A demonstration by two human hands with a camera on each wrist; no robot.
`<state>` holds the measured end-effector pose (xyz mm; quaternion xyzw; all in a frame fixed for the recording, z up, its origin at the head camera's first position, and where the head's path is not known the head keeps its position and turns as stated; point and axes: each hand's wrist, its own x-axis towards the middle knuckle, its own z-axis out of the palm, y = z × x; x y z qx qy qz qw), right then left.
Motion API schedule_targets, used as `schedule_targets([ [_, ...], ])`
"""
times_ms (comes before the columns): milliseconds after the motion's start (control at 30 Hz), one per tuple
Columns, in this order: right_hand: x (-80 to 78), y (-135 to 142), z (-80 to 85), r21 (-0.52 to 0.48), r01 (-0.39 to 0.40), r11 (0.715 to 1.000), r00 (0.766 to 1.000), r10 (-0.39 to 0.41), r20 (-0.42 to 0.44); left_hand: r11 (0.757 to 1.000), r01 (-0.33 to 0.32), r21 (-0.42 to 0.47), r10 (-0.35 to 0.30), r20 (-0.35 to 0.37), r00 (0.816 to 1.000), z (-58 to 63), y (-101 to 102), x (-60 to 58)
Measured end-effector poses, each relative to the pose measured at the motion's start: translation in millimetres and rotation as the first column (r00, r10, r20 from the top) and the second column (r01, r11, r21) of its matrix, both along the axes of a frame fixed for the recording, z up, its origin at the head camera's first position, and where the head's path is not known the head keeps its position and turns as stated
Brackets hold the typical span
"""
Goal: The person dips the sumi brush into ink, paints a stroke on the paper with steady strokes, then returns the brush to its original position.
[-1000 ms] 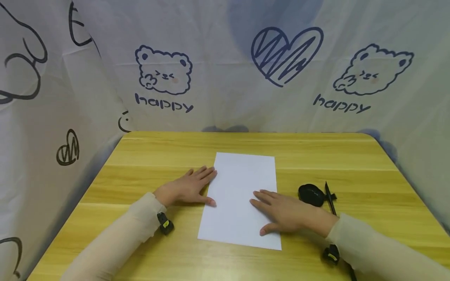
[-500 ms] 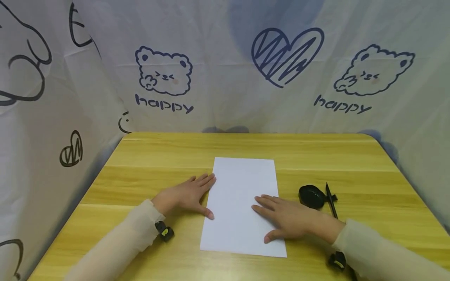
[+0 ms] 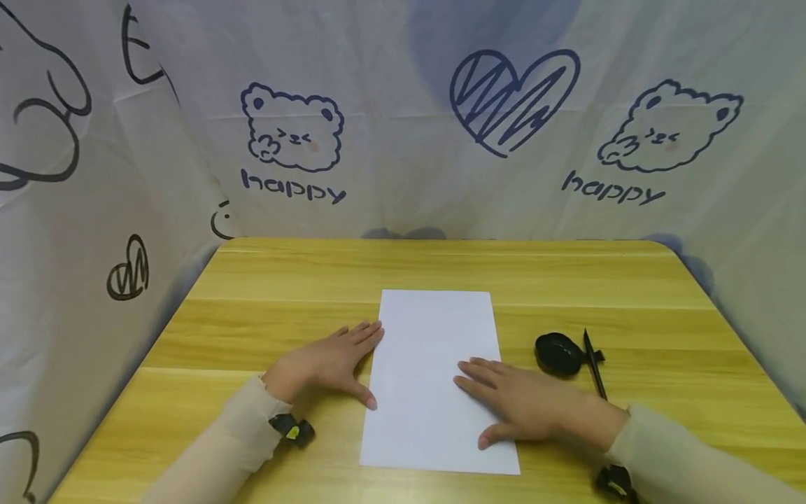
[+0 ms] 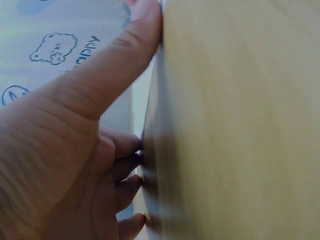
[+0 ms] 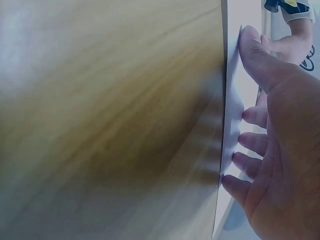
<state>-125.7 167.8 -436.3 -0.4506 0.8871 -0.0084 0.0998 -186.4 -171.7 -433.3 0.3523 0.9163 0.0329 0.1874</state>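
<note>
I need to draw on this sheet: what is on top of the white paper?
Only the right hand lies flat on the white paper; the left hand rests at its left edge. Whatever lies under the palm is hidden.

A plain white rectangular sheet of paper (image 3: 434,378) lies flat and unfolded, lengthwise on the yellow wooden table's near middle.

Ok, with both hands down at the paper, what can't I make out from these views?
- Head view: the paper under the right hand is covered by the palm.
- Head view: the black pen runs under the right sleeve; its near end is hidden.
- Head view: the black oval object is too small and dark to identify.
- Left wrist view: the left hand fills the frame; the tabletop is blurred.
- Right wrist view: the table is blurred and the paper shows edge-on only.
</note>
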Motion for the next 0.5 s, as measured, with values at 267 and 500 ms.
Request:
schedule_targets([
  [267,5.5,10,9.7,-0.042,0.015,0.999,1.0,-0.016,-0.022,0.999,-0.003,0.053,0.003,-0.001,1.0,0.5,-3,3.9],
  [500,9.8,25,20.7,-0.085,0.064,0.994,0.996,-0.07,-0.061,0.998,-0.007,0.061,0.006,0.007,1.0,-0.3,-4,5.9],
])
